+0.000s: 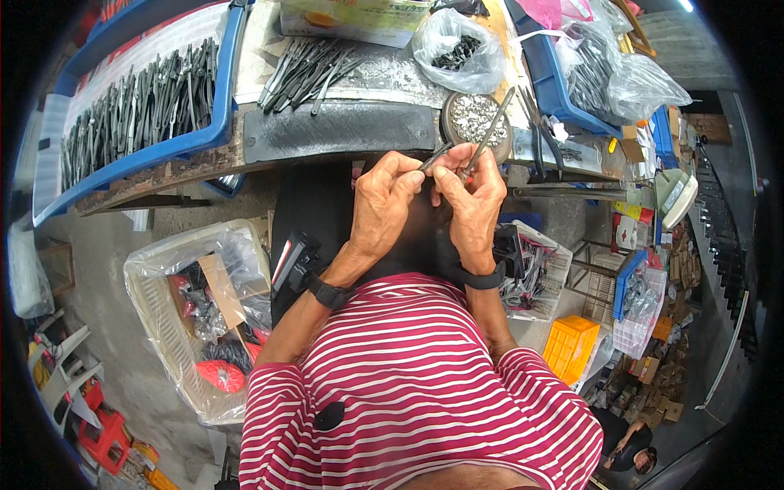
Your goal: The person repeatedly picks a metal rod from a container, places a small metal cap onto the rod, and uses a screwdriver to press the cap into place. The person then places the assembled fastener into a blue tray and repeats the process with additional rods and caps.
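Above my lap, at the bench's front edge, my two hands meet. My left hand (382, 202) is closed, pinching a short, slim dark piece (437, 156) between thumb and fingers. My right hand (474, 198) is closed too, around a long thin metal strip (495, 122) that slants up and to the right. The strip passes over a round tin (447, 122) full of small silvery parts. Whether the two held pieces touch is hidden by my fingers. Just right of the tin, pliers-like dark handles (539, 135) hang at the bench edge.
A pile of slim dark metal pieces (310, 73) lies on the bench beside a clear bag (482, 77) of small black parts. Blue trays flank it, the left tray (222, 102) holding rows of slim tools. Below stand a white crate (151, 327) and a yellow crate (572, 347).
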